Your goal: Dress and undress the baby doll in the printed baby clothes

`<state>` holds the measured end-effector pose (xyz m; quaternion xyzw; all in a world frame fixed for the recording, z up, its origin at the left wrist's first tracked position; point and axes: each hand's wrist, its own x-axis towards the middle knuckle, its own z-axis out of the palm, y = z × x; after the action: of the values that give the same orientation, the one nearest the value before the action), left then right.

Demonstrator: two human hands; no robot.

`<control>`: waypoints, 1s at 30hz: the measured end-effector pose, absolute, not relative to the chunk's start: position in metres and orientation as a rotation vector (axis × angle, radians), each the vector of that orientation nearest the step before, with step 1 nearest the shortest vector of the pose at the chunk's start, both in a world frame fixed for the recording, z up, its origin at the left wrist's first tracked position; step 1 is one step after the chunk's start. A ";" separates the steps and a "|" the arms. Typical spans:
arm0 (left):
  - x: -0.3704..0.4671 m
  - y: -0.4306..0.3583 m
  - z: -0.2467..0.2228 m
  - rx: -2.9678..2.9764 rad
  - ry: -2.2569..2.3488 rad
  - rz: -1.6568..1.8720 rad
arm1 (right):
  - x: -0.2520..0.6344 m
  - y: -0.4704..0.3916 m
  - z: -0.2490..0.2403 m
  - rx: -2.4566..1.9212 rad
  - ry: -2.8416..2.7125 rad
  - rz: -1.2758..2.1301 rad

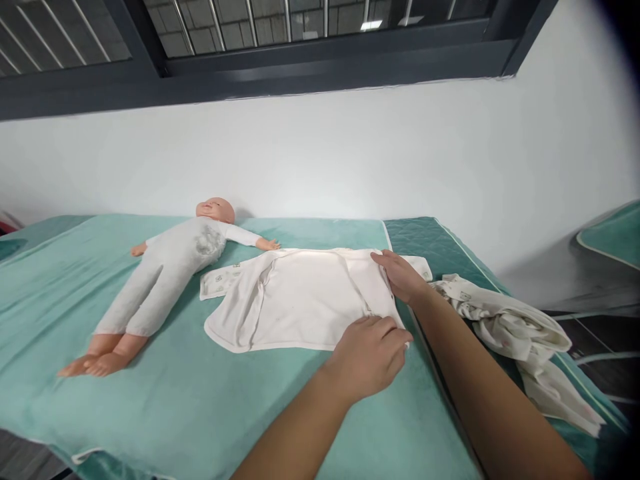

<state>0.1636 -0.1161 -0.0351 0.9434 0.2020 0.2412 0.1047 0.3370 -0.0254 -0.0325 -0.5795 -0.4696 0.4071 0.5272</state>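
Observation:
A white baby shirt point(305, 300) lies spread on the bed with its front open and its patterned sleeves out to both sides. My left hand point(373, 353) is closed on the lower right corner of the shirt, fingers curled over the hem. Farther up the same side, my right hand point(400, 275) grips the shirt's edge near the right sleeve, its fingertips partly hidden. To the left, a baby doll point(173, 267) with a white cloth body lies on its back, one hand close to the shirt's collar.
Crumpled white baby clothes point(515, 323) lie at the right, on the dark green quilted pad point(415, 233). Light green cloth point(210, 407) covers the bed. Behind it rises a white wall point(320, 160) with a barred window point(300, 30). A green padded edge point(613, 233) shows far right.

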 end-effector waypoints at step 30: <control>0.165 -0.115 -0.034 2.713 0.672 0.610 | 0.355 -0.015 -0.046 -1.814 -1.524 0.329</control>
<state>0.1648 -0.1147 -0.0339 0.9390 0.2327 0.2111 0.1400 0.3551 -0.0146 -0.0457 -0.7057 -0.5930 0.1281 0.3661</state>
